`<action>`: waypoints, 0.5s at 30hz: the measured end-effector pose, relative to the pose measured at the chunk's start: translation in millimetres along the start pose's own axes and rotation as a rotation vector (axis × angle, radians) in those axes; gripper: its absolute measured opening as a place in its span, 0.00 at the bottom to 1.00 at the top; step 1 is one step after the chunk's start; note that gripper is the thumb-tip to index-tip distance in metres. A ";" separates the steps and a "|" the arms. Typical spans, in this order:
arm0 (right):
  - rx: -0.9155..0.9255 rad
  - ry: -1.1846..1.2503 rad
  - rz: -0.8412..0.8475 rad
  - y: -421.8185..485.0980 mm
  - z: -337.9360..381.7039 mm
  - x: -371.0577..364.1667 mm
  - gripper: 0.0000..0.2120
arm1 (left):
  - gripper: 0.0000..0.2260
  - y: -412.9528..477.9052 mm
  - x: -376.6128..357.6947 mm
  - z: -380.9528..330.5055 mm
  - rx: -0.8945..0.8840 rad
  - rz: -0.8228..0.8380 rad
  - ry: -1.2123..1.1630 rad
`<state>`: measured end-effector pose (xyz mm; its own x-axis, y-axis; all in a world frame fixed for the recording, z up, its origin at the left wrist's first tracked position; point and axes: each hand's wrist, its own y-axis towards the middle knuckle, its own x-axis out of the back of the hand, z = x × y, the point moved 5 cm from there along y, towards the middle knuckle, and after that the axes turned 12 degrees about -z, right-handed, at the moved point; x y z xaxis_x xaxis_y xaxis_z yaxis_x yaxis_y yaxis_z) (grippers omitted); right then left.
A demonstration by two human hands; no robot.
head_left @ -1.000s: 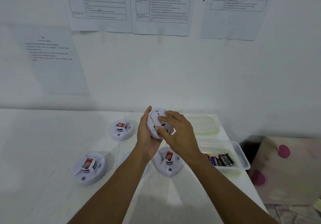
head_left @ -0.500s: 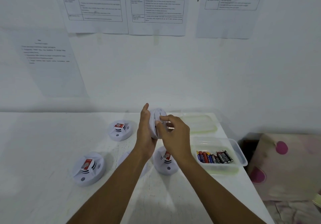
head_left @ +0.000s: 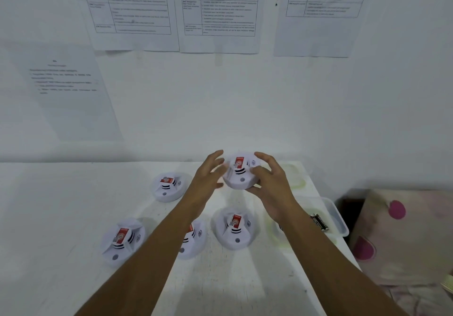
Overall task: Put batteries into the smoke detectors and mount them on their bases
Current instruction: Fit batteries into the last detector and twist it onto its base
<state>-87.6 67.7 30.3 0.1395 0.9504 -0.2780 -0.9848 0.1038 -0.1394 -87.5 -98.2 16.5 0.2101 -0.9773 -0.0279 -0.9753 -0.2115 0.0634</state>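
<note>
A white smoke detector (head_left: 241,174) with a red sticker sits face up at the far middle of the white table (head_left: 61,205). My right hand (head_left: 272,183) grips its right side, thumb under the near edge and fingers over the top. My left hand (head_left: 208,176) is just left of it with fingers spread and straight, blurred; contact is unclear. Several more detectors lie face up nearer me: one at the left back (head_left: 168,187), one at the front left (head_left: 121,241), one half hidden under my left forearm (head_left: 192,239), and one in the middle (head_left: 235,227).
A clear plastic tub (head_left: 339,220) holding batteries (head_left: 320,222) stands at the table's right edge, partly behind my right forearm. A clear lid (head_left: 297,176) lies behind it. A cushion with pink dots (head_left: 402,230) sits off the table to the right. Paper sheets hang on the wall.
The detector, held upright on edge between both hands before, is now turned face up and lower, near the table. My left hand has opened and come off it. The view has tilted down.
</note>
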 end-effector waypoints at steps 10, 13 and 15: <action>0.352 -0.516 0.139 4.8 -2.2 7.4 0.22 | 0.17 -1.4 11.9 12.2 -0.076 -0.079 0.010; 0.478 -0.621 0.141 4.3 -0.6 5.0 0.28 | 0.17 -4.3 10.3 7.6 -0.132 -0.100 0.059; 0.482 -0.609 0.137 5.7 -0.2 4.7 0.28 | 0.17 -7.1 9.3 4.6 -0.159 -0.101 0.078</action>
<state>-92.5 72.8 28.0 0.0690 0.9429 0.3258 -0.9450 -0.0429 0.3242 -79.0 -105.8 11.2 0.3174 -0.9476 0.0350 -0.9272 -0.3024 0.2212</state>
